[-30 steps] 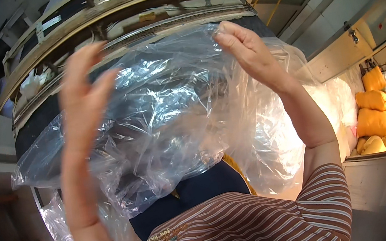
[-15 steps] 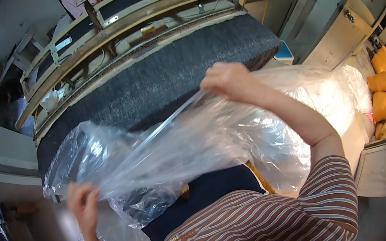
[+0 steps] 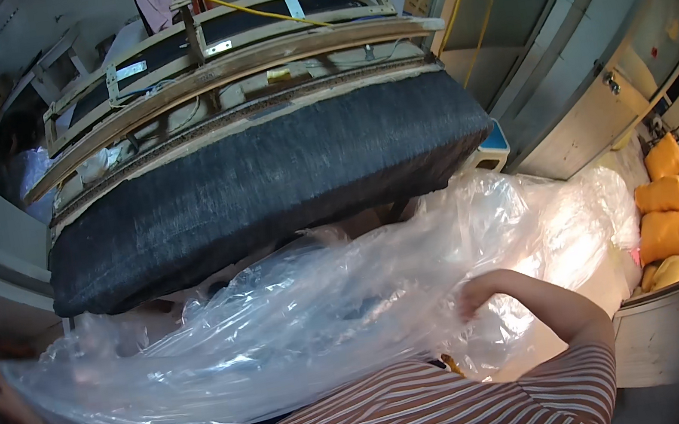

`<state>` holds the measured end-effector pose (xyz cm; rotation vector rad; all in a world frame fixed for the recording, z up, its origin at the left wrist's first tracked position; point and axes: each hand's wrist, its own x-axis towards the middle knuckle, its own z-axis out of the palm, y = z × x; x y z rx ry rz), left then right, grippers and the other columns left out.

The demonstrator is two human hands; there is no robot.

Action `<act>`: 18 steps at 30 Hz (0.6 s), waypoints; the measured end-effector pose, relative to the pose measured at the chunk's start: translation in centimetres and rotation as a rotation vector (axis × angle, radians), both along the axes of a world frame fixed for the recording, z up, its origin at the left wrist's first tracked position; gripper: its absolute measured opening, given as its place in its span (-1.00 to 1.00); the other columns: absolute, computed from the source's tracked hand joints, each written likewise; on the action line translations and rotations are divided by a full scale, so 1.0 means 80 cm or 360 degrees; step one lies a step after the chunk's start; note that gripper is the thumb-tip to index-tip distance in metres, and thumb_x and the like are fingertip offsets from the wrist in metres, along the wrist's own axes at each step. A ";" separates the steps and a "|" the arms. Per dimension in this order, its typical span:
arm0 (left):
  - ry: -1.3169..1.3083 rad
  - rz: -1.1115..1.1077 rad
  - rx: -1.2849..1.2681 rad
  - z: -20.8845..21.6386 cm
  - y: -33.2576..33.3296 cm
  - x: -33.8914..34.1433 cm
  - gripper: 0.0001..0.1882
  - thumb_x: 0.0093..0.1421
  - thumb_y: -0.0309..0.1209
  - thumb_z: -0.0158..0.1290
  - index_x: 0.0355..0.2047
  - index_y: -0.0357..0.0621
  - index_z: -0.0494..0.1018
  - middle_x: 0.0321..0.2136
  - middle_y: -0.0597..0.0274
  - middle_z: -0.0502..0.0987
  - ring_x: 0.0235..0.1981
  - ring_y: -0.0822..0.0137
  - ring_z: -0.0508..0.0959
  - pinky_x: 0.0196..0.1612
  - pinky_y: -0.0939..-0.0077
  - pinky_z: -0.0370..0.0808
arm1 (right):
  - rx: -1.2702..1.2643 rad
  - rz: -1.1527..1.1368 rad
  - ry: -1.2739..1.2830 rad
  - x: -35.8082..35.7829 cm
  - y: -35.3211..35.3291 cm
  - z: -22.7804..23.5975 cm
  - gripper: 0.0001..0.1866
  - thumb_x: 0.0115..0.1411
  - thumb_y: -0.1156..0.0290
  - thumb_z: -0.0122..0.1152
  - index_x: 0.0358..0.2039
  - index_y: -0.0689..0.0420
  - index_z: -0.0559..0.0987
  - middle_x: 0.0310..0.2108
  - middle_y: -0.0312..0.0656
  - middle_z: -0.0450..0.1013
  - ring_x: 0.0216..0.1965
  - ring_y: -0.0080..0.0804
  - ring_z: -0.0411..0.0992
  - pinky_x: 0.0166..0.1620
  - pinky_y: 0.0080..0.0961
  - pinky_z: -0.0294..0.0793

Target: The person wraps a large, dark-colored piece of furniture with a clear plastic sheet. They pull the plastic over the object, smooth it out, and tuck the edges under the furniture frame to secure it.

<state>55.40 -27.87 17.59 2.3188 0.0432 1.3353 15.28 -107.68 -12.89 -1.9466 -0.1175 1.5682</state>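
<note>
A large sheet of clear plastic film (image 3: 288, 341) stretches loosely across my front, creased and shiny, with its bunched part trailing off to the right. At the far left rim, my left hand (image 3: 4, 393) is closed on one end of the film. My right hand (image 3: 482, 289) is bent inward on the right, its fingers closed on the film's other side. Those right fingertips are partly blurred against the plastic. Just beyond the sheet lies a long padded surface covered in dark grey cloth (image 3: 265, 179).
Behind the dark surface runs a wooden frame (image 3: 241, 65) with metal brackets. A yellow cable (image 3: 259, 12) crosses it. Stacked yellow-orange bundles (image 3: 671, 233) sit at the right. A blue-topped stool (image 3: 493, 143) stands by the dark surface's right end, near a door (image 3: 595, 115).
My left hand has moved out to the left and my right hand has dropped toward my body. The film has come down and spread wider, baring more of the dark surface.
</note>
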 end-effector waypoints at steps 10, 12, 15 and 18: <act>0.0672 -0.0776 -0.0165 -0.279 -0.251 0.165 -0.88 0.15 -0.46 0.07 -0.38 -0.28 0.41 -0.46 0.13 0.35 -0.41 0.23 0.39 -0.28 0.41 0.33 | -0.3353 0.0054 -0.0832 -0.384 -0.307 0.197 -0.59 0.21 0.28 -0.05 0.00 0.17 0.53 0.15 -0.08 0.32 0.17 -0.09 0.25 0.19 0.06 0.14; 0.0414 -0.0473 0.0205 -0.213 -0.191 0.182 -0.86 0.14 -0.46 0.08 -0.40 -0.29 0.40 -0.46 0.09 0.36 -0.40 0.16 0.41 -0.26 0.36 0.34 | -0.2896 -0.0997 -0.1407 -0.138 -0.307 0.190 -0.65 0.18 0.25 0.02 -0.18 0.25 0.56 0.04 -0.01 0.39 0.00 0.04 0.36 0.00 -0.11 0.36; 0.0410 -0.0441 0.0203 -0.259 -0.176 0.238 -0.83 0.13 -0.43 0.10 -0.40 -0.29 0.39 -0.45 0.03 0.38 -0.39 0.05 0.41 -0.24 0.25 0.35 | -0.1526 -0.2476 -0.2716 -0.001 -0.320 0.370 -0.48 0.24 0.05 0.04 0.00 0.24 0.47 -0.06 -0.09 0.45 -0.06 -0.22 0.42 -0.03 -0.34 0.37; 0.0506 -0.0479 0.0211 -0.270 -0.140 0.242 -0.83 0.13 -0.43 0.08 -0.41 -0.29 0.36 -0.44 0.01 0.38 -0.39 0.04 0.40 -0.24 0.27 0.35 | -0.0620 -0.2185 -0.3528 0.161 -0.225 0.422 -0.59 0.31 0.22 -0.03 0.08 0.17 0.33 -0.05 -0.16 0.39 -0.06 -0.34 0.38 0.01 -0.48 0.33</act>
